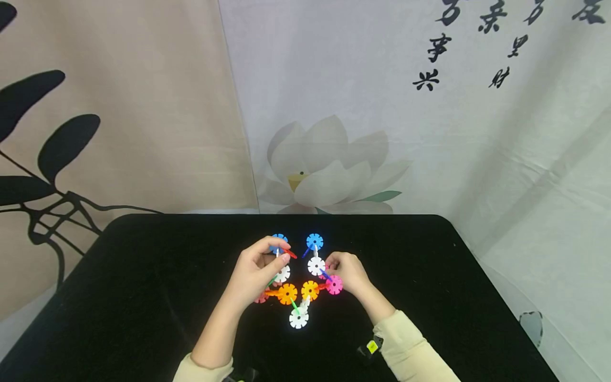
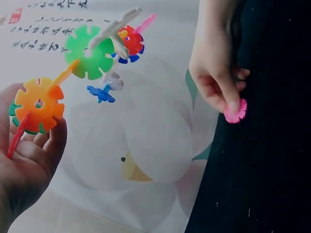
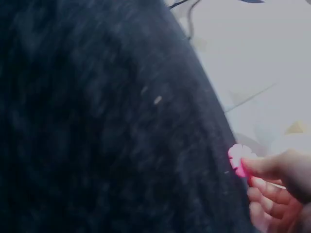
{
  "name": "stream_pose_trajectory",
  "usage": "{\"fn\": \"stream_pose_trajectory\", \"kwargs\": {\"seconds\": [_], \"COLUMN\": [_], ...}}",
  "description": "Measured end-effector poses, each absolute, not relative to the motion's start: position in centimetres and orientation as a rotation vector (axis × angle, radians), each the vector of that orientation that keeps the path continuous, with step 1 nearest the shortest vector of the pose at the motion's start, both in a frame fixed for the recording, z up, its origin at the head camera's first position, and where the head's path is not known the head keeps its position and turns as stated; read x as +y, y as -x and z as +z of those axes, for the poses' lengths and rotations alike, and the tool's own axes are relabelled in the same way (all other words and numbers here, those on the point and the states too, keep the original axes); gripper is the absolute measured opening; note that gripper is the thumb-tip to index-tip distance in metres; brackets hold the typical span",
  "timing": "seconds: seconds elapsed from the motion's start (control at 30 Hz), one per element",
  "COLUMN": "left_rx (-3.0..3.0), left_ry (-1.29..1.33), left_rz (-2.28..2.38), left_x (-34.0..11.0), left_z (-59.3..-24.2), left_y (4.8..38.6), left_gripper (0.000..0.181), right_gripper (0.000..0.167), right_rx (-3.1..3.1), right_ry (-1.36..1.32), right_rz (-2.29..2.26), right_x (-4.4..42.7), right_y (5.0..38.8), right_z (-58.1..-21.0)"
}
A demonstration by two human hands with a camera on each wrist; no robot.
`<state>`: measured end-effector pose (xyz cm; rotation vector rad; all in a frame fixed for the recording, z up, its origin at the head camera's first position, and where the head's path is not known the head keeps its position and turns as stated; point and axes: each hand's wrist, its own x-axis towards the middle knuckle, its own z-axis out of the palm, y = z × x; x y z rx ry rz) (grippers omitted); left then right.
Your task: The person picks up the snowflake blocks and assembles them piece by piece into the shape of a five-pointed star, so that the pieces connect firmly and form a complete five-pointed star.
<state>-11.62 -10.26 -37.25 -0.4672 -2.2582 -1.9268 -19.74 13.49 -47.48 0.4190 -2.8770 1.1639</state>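
My left hand (image 1: pixel 260 270) grips a chain of interlocking notched plastic discs, raised in front of me. In the head view, the chain includes a blue disc (image 1: pixel 314 242), a white disc (image 1: pixel 298 318), an orange disc (image 1: pixel 287 294) and a pink disc (image 1: pixel 334 285). The left fingers curl behind another orange disc (image 2: pixel 39 97) in the left wrist view, near a green disc (image 2: pixel 90 51). Between right thumb and fingers, my right hand (image 1: pixel 348 273) pinches a separate small pink disc (image 3: pixel 238 158). From the head, that disc is mostly hidden by the chain and fingers.
Beneath both hands spreads a black-covered table (image 1: pixel 153 276) with rounded far corners. Behind its far edge hangs a pale cloth (image 1: pixel 191 106) printed with leaves, a lotus and dark characters. Small light specks lie on the black cover.
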Motion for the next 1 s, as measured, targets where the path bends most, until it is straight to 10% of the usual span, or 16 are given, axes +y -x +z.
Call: {"fn": "stream_pose_trajectory", "kwargs": {"seconds": [0.33, 0.63, 1.0], "left_rx": [-2.274, -2.275, -2.271], "left_ry": [0.461, 0.481, 0.537], "left_rz": [-1.9, -1.894, -1.943], "left_x": [-10.2, -9.9, -9.4], "left_z": [-37.2, -37.2, -36.9], "left_y": [11.7, 11.7, 11.2], "left_gripper": [0.015, 0.049, 0.025], "right_gripper": [0.013, 0.017, 0.012], "right_rx": [-2.43, -2.084, -2.208], "right_ry": [-0.158, -0.263, -0.306], "right_rz": [1.636, 1.914, 1.968], "right_x": [15.2, 14.5, 12.3], "right_y": [17.6, 13.1, 10.6], "right_z": [-43.2, -36.9, -36.5]}}
